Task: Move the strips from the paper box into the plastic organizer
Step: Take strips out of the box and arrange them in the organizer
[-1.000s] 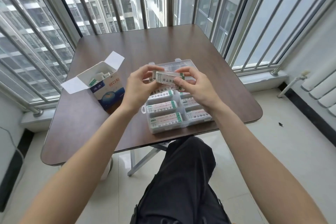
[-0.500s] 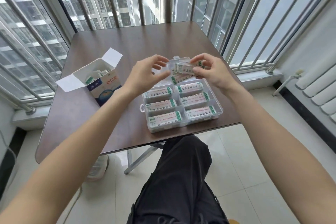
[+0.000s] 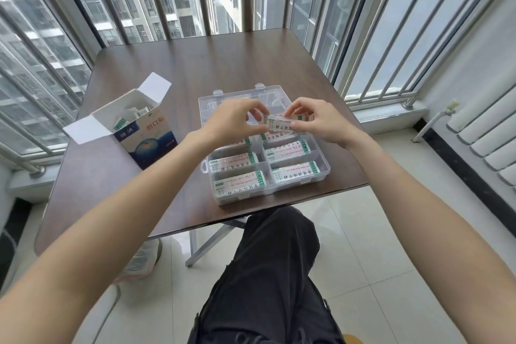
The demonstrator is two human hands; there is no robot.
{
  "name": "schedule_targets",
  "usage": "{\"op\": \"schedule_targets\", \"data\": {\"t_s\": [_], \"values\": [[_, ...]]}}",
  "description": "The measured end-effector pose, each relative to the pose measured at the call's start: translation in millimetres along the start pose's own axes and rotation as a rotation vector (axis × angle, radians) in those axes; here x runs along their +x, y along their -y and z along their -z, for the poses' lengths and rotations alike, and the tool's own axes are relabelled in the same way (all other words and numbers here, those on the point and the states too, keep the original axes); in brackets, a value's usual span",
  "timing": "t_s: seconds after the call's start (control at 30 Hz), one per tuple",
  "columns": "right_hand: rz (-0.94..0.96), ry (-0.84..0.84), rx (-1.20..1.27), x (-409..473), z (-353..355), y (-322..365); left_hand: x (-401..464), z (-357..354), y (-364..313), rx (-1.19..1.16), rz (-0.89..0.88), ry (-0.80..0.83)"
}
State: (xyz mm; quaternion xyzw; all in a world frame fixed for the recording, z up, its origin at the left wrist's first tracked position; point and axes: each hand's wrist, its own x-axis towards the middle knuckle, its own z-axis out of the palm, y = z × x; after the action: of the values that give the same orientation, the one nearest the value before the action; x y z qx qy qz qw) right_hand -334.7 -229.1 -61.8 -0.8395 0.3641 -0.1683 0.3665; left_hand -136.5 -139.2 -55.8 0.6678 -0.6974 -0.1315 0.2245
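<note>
In the head view, my left hand (image 3: 234, 123) and right hand (image 3: 321, 120) pinch one small stack of strips (image 3: 280, 123) at its two ends, above the plastic organizer (image 3: 324, 169). I judge this the placing step; next I must lower it into a free compartment. More strips remain in the paper box (image 3: 145, 131).

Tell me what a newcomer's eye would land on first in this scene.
First, the two hands meeting over the clear plastic organizer at the table's near edge: the left hand and right hand together pinch a small stack of strips. Next, the open paper box standing to the left, strips showing inside.
</note>
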Motion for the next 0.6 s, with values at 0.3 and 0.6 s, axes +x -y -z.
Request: {"op": "schedule_targets", "data": {"t_s": [0.3, 0.6], "values": [[0.038, -0.026, 0.027, 1, 5, -11, 6, -3, -3, 0.014, -0.024, 0.035], [0.111, 0.057, -0.115, 5, 1, -2, 7, 5, -2, 0.051, -0.064, -0.028]]}}
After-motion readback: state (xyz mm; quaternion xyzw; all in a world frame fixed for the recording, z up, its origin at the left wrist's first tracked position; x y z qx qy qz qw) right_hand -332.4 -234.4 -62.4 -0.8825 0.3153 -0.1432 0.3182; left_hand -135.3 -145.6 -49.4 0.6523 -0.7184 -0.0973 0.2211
